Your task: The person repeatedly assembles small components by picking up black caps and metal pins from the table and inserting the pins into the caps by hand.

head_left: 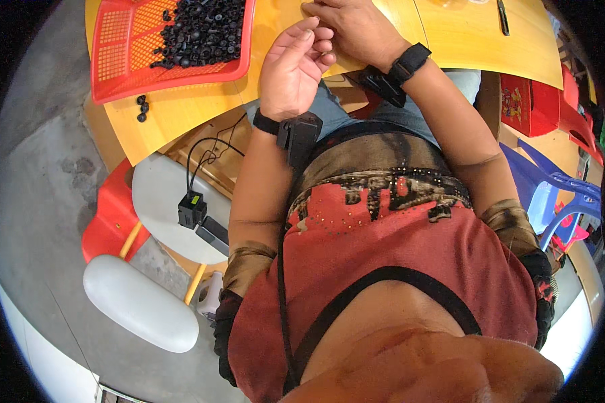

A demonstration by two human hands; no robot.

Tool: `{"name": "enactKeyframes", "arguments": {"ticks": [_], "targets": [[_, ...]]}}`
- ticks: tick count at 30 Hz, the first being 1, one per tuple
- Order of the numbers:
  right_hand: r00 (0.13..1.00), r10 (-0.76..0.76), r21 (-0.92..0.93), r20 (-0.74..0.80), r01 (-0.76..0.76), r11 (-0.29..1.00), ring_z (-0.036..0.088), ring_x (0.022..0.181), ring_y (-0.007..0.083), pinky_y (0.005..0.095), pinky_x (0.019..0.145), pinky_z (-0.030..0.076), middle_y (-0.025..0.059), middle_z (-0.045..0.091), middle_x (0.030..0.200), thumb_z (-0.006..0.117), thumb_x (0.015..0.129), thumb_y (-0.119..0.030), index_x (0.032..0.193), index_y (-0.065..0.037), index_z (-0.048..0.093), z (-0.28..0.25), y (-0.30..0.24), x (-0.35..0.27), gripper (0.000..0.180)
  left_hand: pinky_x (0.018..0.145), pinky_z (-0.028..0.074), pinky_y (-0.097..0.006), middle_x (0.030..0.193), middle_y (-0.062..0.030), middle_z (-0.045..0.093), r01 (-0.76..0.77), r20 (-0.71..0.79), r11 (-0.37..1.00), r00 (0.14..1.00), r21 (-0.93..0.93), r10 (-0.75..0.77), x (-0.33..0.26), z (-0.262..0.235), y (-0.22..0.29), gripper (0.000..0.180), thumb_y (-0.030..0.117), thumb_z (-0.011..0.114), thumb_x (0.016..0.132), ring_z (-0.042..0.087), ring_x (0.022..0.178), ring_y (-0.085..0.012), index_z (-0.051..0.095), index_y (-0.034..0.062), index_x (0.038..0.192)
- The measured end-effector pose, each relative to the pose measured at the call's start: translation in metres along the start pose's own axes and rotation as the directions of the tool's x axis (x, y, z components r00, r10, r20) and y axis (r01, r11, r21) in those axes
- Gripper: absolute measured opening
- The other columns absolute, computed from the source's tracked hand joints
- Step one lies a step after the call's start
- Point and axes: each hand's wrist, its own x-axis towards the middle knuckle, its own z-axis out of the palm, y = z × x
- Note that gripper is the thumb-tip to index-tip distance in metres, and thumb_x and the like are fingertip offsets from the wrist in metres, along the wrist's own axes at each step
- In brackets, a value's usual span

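while both hands [319, 47] meet, grip unclear, at the table's near edge [181, 131], the red basket [124, 47] sits apart

You are seated in a small assembly workshop: bare concrete floor [40, 134], yellow desk [464, 40], red basket [124, 60] of small black parts [198, 30] at 11 o'clock, stacked plastic stools [558, 195] at 3 o'clock.

table [181, 111]: yellow wood-look top, smooth, slight gloss | basket [117, 50]: red plastic mesh, shiny | small parts [198, 30]: black, look like matt plastic | wrist bands [410, 62]: black, matt strap | shirt [396, 269]: red cloth, soft, small shiny studs | floor [40, 154]: grey concrete, rough, stained | stool seat [138, 302]: white plastic, smooth
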Motion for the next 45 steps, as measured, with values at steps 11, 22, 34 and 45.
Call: {"name": "enactKeyframes", "arguments": {"ticks": [11,22,34,45], "targets": [[0.953,-0.217,0.119,-0.213,0.245,0.962,0.051,0.088,0.0276,0.0358,0.077,0.043,0.0109,0.056,0.092,0.065,0.073,-0.012,0.092,-0.002,0.063,-0.001,0.02,-0.023,0.021,0.075,0.048,-0.031,0.099,-0.0101,0.063,0.009,0.007,1.0,1.0,-0.012,-0.009,0.001,-0.003,0.0,0.022,0.01,0.052,0.092,0.057,0.085,-0.0153,0.056,0.0045,0.112],[0.98,0.083,0.187,-0.181,-0.048,0.981,0.052,0.075,0.028,0.0351,0.067,0.044,0.0115,0.056,0.076,0.065,0.076,-0.009,0.087,-0.002,0.064,-0.008,0.003,-0.026,0.013,0.073,0.044,-0.033,0.098,-0.0108,0.062,-0.072,0.067,0.984,0.994,-0.16,0.084,-0.001,-0.01,-0.002,0.021,0.009,0.049,0.093,0.052,0.081,-0.0146,0.056,0.0073,0.113],[0.92,-0.082,0.127,-0.383,0.141,0.982,0.052,0.073,0.0286,0.0364,0.066,0.044,0.0104,0.053,0.07,0.064,0.073,-0.01,0.073,-0.005,0.062,0.014,0.01,-0.021,0.005,0.073,0.044,-0.033,0.098,-0.0106,0.061,-0.066,0.078,0.985,0.994,-0.162,0.08,0.001,-0.006,-0.004,0.021,0.008,0.048,0.093,0.052,0.082,-0.0152,0.056,0.0072,0.113],[0.981,0.188,0.221,-0.041,-0.175,0.959,0.052,0.077,0.0324,0.0392,0.07,0.044,0.0133,0.056,0.073,0.063,0.074,-0.012,0.074,-0.004,0.062,-0.01,0.016,-0.023,0.008,0.074,0.045,-0.031,0.097,-0.0091,0.061,-0.085,0.049,0.996,0.995,-0.035,0.086,0.001,-0.009,-0.002,0.021,0.009,0.05,0.093,0.052,0.083,-0.014,0.056,0.0056,0.112]]}}
